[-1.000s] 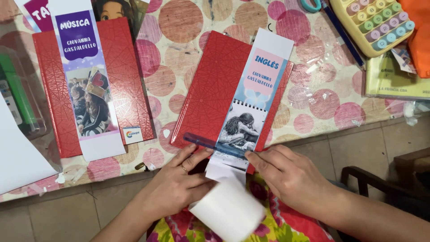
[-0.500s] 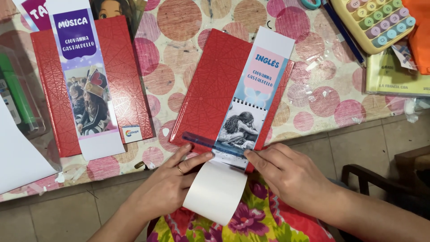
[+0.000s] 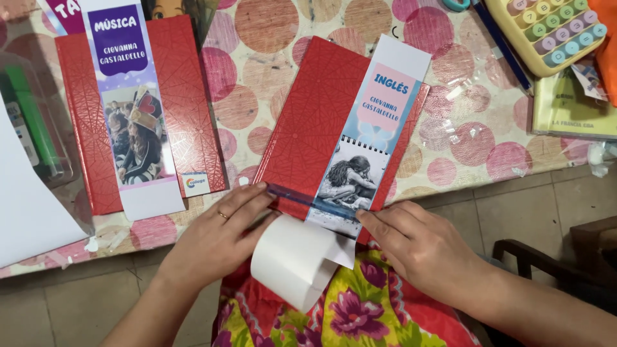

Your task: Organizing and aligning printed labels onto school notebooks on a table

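At the table edge, seen from the head camera, the left hand (image 3: 215,234) and right hand (image 3: 421,247) lay flat, grasping nothing, pressing clear film across a red textured hardcover notebook (image 3: 315,122); peeling white backing (image 3: 292,260) seemed next

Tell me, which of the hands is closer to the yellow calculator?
Right. The right hand lies below the yellow calculator, on that same side; the left hand rests farther off, across the red notebook.
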